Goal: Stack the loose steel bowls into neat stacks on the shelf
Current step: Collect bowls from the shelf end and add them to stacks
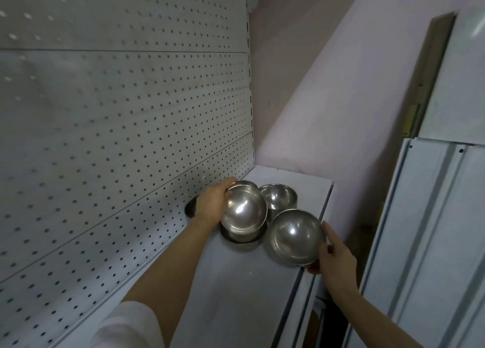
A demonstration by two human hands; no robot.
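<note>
On the white shelf [236, 295] stand several steel bowls. My left hand [211, 203] grips a tilted steel bowl [244, 211] by its far rim, its hollow facing me, just above another bowl [242, 236] that rests on the shelf. My right hand [333, 258] holds a second tilted bowl [298, 236] at the shelf's front edge, fingers along its right rim. Behind these stands a short stack of bowls [279, 196]. One more bowl's rim [248, 182] shows behind my left fingers.
A white pegboard panel [118, 124] backs the shelf on the left, with a dark bowl reflection [191, 207] near my left wrist. A pink wall [328, 98] closes the far end. White metal panels [433, 216] lean on the right.
</note>
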